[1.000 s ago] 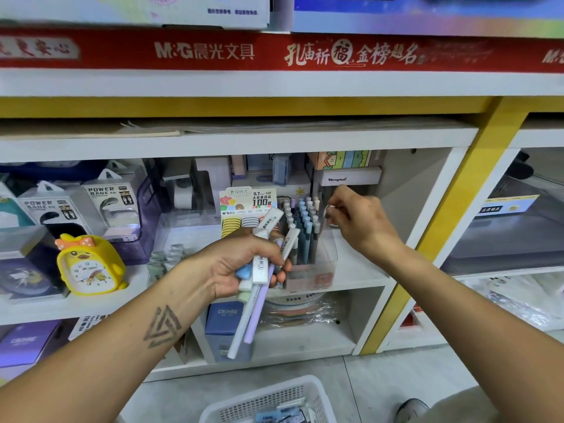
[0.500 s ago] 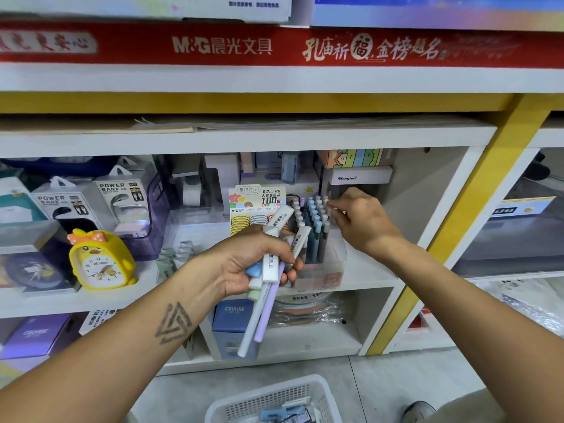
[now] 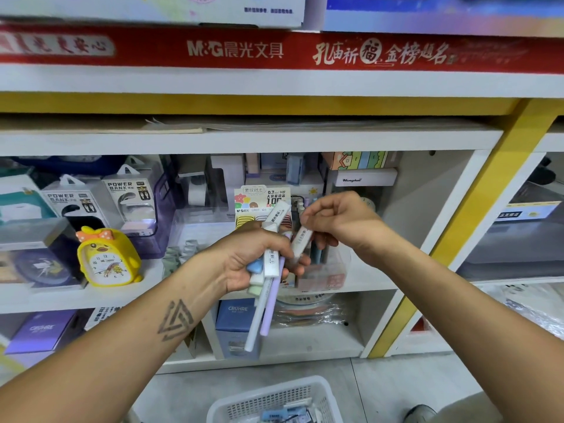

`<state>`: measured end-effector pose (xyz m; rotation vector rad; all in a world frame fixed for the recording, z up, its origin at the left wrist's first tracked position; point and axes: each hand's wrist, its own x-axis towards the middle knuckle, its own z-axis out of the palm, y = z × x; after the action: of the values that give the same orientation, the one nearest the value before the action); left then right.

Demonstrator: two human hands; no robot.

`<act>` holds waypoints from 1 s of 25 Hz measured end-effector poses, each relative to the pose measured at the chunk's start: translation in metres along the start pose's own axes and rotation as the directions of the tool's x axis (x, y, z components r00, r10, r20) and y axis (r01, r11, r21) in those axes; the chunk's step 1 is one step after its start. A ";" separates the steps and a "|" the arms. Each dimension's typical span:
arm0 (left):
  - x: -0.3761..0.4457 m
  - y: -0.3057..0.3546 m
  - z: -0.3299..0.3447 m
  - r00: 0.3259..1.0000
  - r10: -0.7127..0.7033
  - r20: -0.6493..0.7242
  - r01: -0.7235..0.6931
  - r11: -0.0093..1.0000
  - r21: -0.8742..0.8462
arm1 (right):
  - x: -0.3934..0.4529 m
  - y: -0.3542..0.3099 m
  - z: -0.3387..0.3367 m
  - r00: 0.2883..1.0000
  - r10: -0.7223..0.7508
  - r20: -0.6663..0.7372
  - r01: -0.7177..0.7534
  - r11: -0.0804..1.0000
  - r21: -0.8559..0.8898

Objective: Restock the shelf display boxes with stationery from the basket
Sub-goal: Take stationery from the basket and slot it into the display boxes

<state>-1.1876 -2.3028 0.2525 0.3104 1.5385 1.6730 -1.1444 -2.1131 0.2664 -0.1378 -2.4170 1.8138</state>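
Note:
My left hand (image 3: pixel 253 257) grips a bundle of pastel pens (image 3: pixel 268 303), white, lilac and blue, in front of the middle shelf. My right hand (image 3: pixel 335 221) has come beside it and pinches the top end of one white pen (image 3: pixel 300 241) of that bundle. Behind both hands stands a clear display box (image 3: pixel 329 276) with several pens upright in it, mostly hidden. To its left is a lead-refill display card (image 3: pixel 259 199). The white basket (image 3: pixel 244 406) with stationery sits on the floor below.
A yellow chick alarm clock (image 3: pixel 106 257) and power bank packs (image 3: pixel 128 199) stand on the shelf to the left. Blue CRUHRE boxes (image 3: pixel 238 319) fill the lower shelf. A yellow post (image 3: pixel 476 227) divides the shelf units. A shoe (image 3: pixel 421 413) is at bottom right.
My right hand has left the display box at the back and moved left and toward me, taking hold of a white pen in the left hand's bundle. The left hand stays put.

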 end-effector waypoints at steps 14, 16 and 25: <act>-0.047 0.021 -0.059 0.932 0.144 -0.333 -0.178 0.981 -0.073 | 0.004 -0.029 0.052 0.899 -0.109 0.424 0.199 0.965 -0.173; -0.057 0.022 -0.068 0.927 0.151 -0.343 -0.189 0.979 -0.082 | 0.004 -0.034 0.071 0.891 -0.140 0.431 0.247 0.948 -0.202; -0.082 0.024 -0.113 0.881 0.096 -0.463 -0.164 0.981 -0.108 | 0.028 -0.033 0.118 0.962 -0.064 0.265 0.123 0.970 -0.212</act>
<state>-1.2208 -2.4389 0.2774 -0.0692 1.7469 2.0581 -1.1898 -2.2300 0.2671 0.2030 -2.7491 1.5978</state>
